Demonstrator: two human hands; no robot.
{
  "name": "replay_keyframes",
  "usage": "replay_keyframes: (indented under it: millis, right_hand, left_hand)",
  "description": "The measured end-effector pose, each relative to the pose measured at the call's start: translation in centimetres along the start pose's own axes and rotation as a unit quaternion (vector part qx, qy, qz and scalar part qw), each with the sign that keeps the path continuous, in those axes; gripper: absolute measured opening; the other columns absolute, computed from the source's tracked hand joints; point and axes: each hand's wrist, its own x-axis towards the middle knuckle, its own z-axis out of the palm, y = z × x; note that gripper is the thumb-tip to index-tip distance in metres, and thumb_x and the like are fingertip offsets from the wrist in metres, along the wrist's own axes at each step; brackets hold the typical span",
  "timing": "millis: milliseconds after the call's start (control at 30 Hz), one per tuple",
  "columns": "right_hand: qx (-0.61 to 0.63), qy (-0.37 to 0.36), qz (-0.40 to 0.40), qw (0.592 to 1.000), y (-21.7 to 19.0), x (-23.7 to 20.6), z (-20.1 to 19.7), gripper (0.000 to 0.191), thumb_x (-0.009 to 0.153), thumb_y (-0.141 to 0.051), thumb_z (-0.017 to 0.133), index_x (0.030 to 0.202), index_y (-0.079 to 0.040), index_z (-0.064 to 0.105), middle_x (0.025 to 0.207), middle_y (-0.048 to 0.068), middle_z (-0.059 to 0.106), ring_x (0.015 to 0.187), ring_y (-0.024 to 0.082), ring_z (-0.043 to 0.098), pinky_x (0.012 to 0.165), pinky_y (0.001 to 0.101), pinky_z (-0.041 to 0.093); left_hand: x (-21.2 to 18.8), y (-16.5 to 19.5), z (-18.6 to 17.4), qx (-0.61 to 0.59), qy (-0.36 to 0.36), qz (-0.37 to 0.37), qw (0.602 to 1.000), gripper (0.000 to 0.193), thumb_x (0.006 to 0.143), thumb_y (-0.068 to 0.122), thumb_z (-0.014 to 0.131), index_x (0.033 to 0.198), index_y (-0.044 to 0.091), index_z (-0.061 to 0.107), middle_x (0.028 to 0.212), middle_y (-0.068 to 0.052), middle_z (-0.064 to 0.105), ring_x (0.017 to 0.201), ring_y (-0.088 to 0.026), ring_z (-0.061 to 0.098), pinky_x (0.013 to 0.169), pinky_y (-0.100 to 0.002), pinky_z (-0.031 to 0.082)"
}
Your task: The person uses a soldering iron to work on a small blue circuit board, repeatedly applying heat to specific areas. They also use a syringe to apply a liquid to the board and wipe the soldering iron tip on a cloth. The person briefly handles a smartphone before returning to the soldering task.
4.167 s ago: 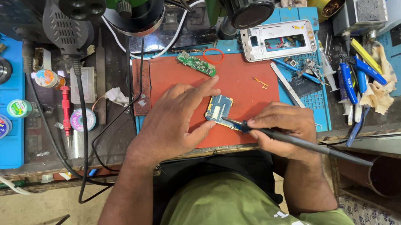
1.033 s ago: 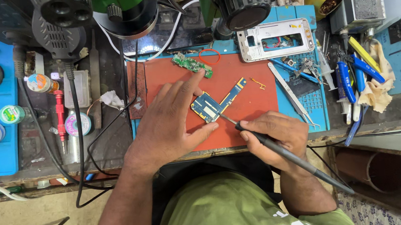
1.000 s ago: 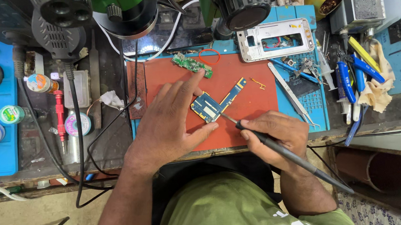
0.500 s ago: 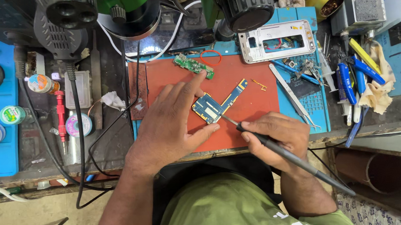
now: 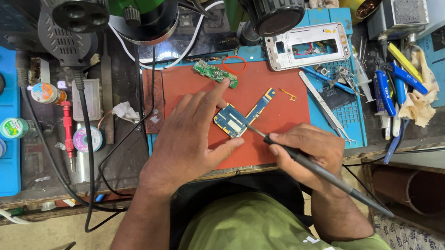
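— Where do we stand at the surface (image 5: 126, 168)?

— Our left hand (image 5: 189, 137) lies flat and open on the red mat (image 5: 280, 131), grasping nothing, its thumb and forefinger bracketing the blue circuit board (image 5: 232, 120) near the mat's middle. Our right hand (image 5: 310, 147) is closed around the soldering iron (image 5: 319, 168), whose tip meets the board's near edge.

— How do we do this well?

— We judge the board wants pinning, so we keep the left fingertips pressed beside it but clear of the hot tip. We rest the right wrist on the surface edge for steadiness, touch only the joint and lift straight off.

— Anything close by to mind?

— A green circuit board (image 5: 215, 73) and a red rubber band (image 5: 234, 65) lie at the mat's far edge, tweezers (image 5: 325, 107) to the right, and a white phone frame (image 5: 308, 45) beyond. We keep the iron's cord off them.
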Motion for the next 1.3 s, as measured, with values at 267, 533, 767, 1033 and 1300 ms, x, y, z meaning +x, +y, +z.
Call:
replay_keyframes:
  millis: [267,533,767,1033,1300]
  right_hand:
    - [0.006,-0.006,0.010,1.000,-0.10,0.09,-0.01,0.022,0.079,-0.001,0.080,0.100,0.002,0.077,0.085,0.011,0.076,0.072,0.019,0.072,0.065,0.0285,0.055]
    - [-0.009,-0.003,0.011,1.000,-0.10,0.01,0.02,0.022,0.078,-0.001,0.081,0.100,0.002,0.077,0.086,0.011,0.077,0.073,0.019,0.072,0.064,0.0281,0.055]
    - [0.000,-0.004,0.009,1.000,0.12,0.07,0.08,0.022,0.078,-0.001,0.081,0.099,0.001,0.077,0.085,0.010,0.076,0.073,0.019,0.072,0.064,0.0279,0.055]
    - [-0.006,-0.007,0.016,1.000,-0.25,0.12,0.05,0.024,0.077,-0.001,0.082,0.100,0.002,0.077,0.084,0.011,0.076,0.072,0.019,0.071,0.064,0.0280,0.054]
    - [-0.009,-0.007,0.015,1.000,-0.37,0.24,0.10,0.023,0.077,-0.002,0.082,0.100,0.001,0.077,0.082,0.010,0.076,0.070,0.019,0.070,0.063,0.0287,0.054]
  left_hand:
    - [-0.03,0.10,-0.09,-0.002,-0.005,-0.008,1.000,0.093,0.079,0.032,0.086,0.154,0.009,0.038,0.116,-0.008,0.061,0.108,-0.029,0.058,0.094,-0.045,0.049]
    - [-0.03,0.04,-0.04,0.000,-0.004,-0.006,1.000,0.094,0.078,0.031,0.086,0.154,0.009,0.037,0.116,-0.008,0.061,0.107,-0.029,0.058,0.094,-0.045,0.049]
    - [0.01,-0.11,-0.01,-0.003,-0.008,-0.008,1.000,0.094,0.078,0.032,0.087,0.155,0.009,0.037,0.116,-0.008,0.061,0.106,-0.029,0.059,0.092,-0.045,0.049]
    - [0.02,-0.16,0.02,0.000,-0.004,-0.002,1.000,0.094,0.078,0.032,0.086,0.155,0.009,0.037,0.117,-0.008,0.061,0.108,-0.030,0.058,0.095,-0.045,0.049]
    - [-0.04,-0.10,0.00,0.008,-0.009,-0.004,1.000,0.095,0.077,0.034,0.087,0.154,0.008,0.037,0.118,-0.008,0.061,0.107,-0.030,0.058,0.094,-0.045,0.049]
